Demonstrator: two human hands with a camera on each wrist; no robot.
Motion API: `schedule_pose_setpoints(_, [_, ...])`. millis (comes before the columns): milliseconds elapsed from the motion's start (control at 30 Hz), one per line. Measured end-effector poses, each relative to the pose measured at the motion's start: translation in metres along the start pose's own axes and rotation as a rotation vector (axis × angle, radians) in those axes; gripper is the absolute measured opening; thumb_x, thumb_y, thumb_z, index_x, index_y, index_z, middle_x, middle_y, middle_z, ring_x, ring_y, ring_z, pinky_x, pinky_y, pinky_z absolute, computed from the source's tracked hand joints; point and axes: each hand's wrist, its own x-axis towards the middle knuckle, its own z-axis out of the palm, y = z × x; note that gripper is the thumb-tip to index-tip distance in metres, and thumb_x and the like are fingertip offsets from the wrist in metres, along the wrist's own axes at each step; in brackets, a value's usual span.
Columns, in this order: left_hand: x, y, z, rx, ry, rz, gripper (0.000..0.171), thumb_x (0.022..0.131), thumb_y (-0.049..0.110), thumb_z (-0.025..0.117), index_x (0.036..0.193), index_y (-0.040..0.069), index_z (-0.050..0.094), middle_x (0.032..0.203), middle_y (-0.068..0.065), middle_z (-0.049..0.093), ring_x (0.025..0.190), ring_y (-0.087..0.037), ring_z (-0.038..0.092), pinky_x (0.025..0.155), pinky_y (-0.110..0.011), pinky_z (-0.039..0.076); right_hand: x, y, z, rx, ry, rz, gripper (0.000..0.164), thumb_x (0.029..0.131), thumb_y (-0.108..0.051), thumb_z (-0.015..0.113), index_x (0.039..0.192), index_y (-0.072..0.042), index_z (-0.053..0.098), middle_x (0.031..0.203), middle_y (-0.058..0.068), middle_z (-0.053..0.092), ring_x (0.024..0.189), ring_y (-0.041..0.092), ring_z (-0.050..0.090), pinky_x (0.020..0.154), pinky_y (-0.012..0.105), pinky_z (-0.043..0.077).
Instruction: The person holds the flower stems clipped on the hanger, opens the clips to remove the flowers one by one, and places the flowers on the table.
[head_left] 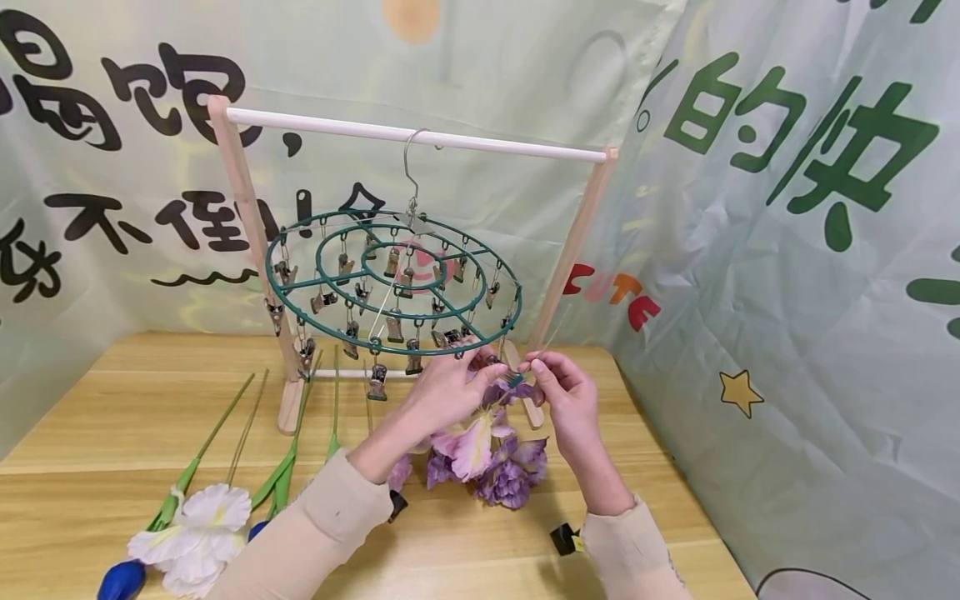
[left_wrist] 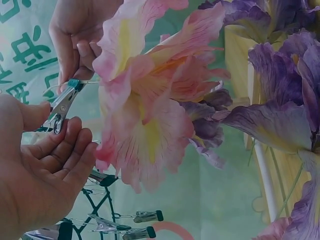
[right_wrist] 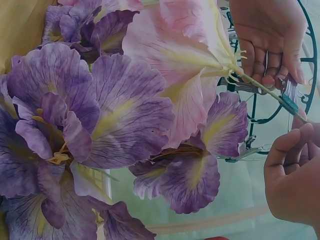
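A green round hanger (head_left: 420, 354) with several metal clips hangs by its hook from the rack's white bar (head_left: 337, 127). My left hand (head_left: 453, 387) pinches one metal clip (left_wrist: 62, 107) at the hanger's right front edge, thumb on one side and fingers on the other. The clip's green-tipped end lies across the thin stem (right_wrist: 272, 93) of a pink artificial flower (left_wrist: 145, 100), whose bloom hangs downward. My right hand (right_wrist: 295, 180) pinches that stem just beyond the clip. Purple artificial flowers (head_left: 510, 471) hang beside and behind the pink one.
A white artificial flower (head_left: 198, 533) and a blue bud (head_left: 122, 579) lie on the wooden table (head_left: 67, 433) at the left, their stems pointing to the rack's foot (head_left: 291, 408). A small black object (head_left: 562, 539) lies near my right sleeve. Printed fabric (head_left: 750, 292) encloses the table.
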Motion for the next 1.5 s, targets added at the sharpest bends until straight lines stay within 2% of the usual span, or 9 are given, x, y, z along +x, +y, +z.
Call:
schedule_pose_setpoints(133, [0.000, -0.002, 0.000, -0.013, 0.003, -0.014, 0.033, 0.106, 0.047, 0.056, 0.119, 0.018, 0.067, 0.072, 0.004, 0.055, 0.064, -0.015, 0.049, 0.064, -0.031, 0.046, 0.000, -0.001, -0.001, 0.012, 0.001, 0.007, 0.017, 0.104, -0.004, 0.062, 0.108, 0.012, 0.064, 0.091, 0.000, 0.075, 0.061, 0.009, 0.050, 0.053, 0.018, 0.045])
schedule_pose_setpoints(333, [-0.001, -0.004, -0.002, -0.092, -0.007, -0.044, 0.032, 0.105, 0.045, 0.060, 0.121, 0.018, 0.065, 0.073, 0.002, 0.054, 0.057, -0.013, 0.044, 0.057, -0.031, 0.044, -0.001, -0.002, -0.003, 0.038, 0.021, 0.023, 0.008, 0.104, -0.006, 0.062, 0.104, -0.002, 0.069, 0.090, 0.000, 0.075, 0.060, 0.009, 0.049, 0.053, 0.018, 0.046])
schedule_pose_setpoints(567, [-0.003, -0.007, -0.004, -0.201, -0.053, -0.133, 0.032, 0.104, 0.048, 0.060, 0.121, 0.020, 0.064, 0.066, 0.001, 0.049, 0.050, -0.013, 0.039, 0.048, -0.030, 0.038, 0.000, -0.007, -0.007, 0.109, 0.054, 0.061, 0.013, 0.105, -0.005, 0.060, 0.101, -0.010, 0.072, 0.089, 0.001, 0.073, 0.058, 0.009, 0.047, 0.054, 0.019, 0.045])
schedule_pose_setpoints(733, [-0.005, -0.011, -0.004, -0.255, -0.025, -0.107, 0.024, 0.103, 0.043, 0.064, 0.112, 0.020, 0.066, 0.073, 0.001, 0.059, 0.055, -0.013, 0.045, 0.049, -0.029, 0.039, 0.001, -0.013, -0.011, 0.158, 0.052, 0.076, 0.017, 0.106, -0.005, 0.059, 0.100, -0.014, 0.072, 0.088, 0.000, 0.072, 0.057, 0.009, 0.045, 0.054, 0.019, 0.042])
schedule_pose_setpoints(933, [-0.007, -0.014, -0.006, -0.295, 0.010, -0.076, 0.024, 0.103, 0.038, 0.065, 0.115, 0.018, 0.067, 0.084, -0.001, 0.067, 0.067, -0.015, 0.059, 0.057, -0.034, 0.050, 0.004, -0.022, -0.018, 0.196, 0.060, 0.076, 0.016, 0.106, -0.005, 0.058, 0.101, -0.012, 0.072, 0.087, 0.001, 0.071, 0.057, 0.009, 0.043, 0.054, 0.020, 0.040])
schedule_pose_setpoints(1033, [-0.007, -0.014, -0.008, -0.316, 0.031, -0.079, 0.023, 0.102, 0.036, 0.067, 0.115, 0.017, 0.068, 0.092, 0.000, 0.071, 0.086, -0.017, 0.069, 0.073, -0.037, 0.059, 0.006, -0.025, -0.022, 0.200, 0.071, 0.075, 0.016, 0.105, -0.005, 0.059, 0.100, -0.012, 0.073, 0.087, 0.001, 0.071, 0.058, 0.010, 0.043, 0.054, 0.020, 0.040])
schedule_pose_setpoints(1200, [-0.010, -0.016, -0.011, -0.319, 0.058, -0.071, 0.020, 0.101, 0.032, 0.069, 0.111, 0.014, 0.067, 0.101, 0.000, 0.071, 0.106, -0.023, 0.071, 0.091, -0.040, 0.061, 0.009, -0.029, -0.029, 0.185, 0.087, 0.088, 0.017, 0.105, -0.005, 0.060, 0.098, -0.013, 0.073, 0.086, 0.001, 0.071, 0.058, 0.010, 0.043, 0.054, 0.020, 0.040])
schedule_pose_setpoints(1367, [-0.013, -0.019, -0.014, -0.328, 0.059, -0.068, 0.021, 0.101, 0.032, 0.069, 0.112, 0.014, 0.065, 0.102, 0.000, 0.072, 0.107, -0.025, 0.072, 0.089, -0.039, 0.061, 0.011, -0.030, -0.037, 0.159, 0.092, 0.107, 0.017, 0.105, -0.006, 0.060, 0.099, -0.013, 0.074, 0.084, 0.000, 0.071, 0.057, 0.010, 0.044, 0.053, 0.020, 0.041])
schedule_pose_setpoints(1500, [-0.017, -0.018, -0.018, -0.337, 0.053, -0.078, 0.022, 0.101, 0.034, 0.069, 0.113, 0.017, 0.065, 0.101, 0.001, 0.074, 0.107, -0.024, 0.072, 0.081, -0.035, 0.062, 0.013, -0.030, -0.045, 0.131, 0.094, 0.118, 0.014, 0.105, -0.007, 0.062, 0.100, -0.012, 0.074, 0.084, 0.001, 0.071, 0.057, 0.010, 0.044, 0.053, 0.020, 0.042])
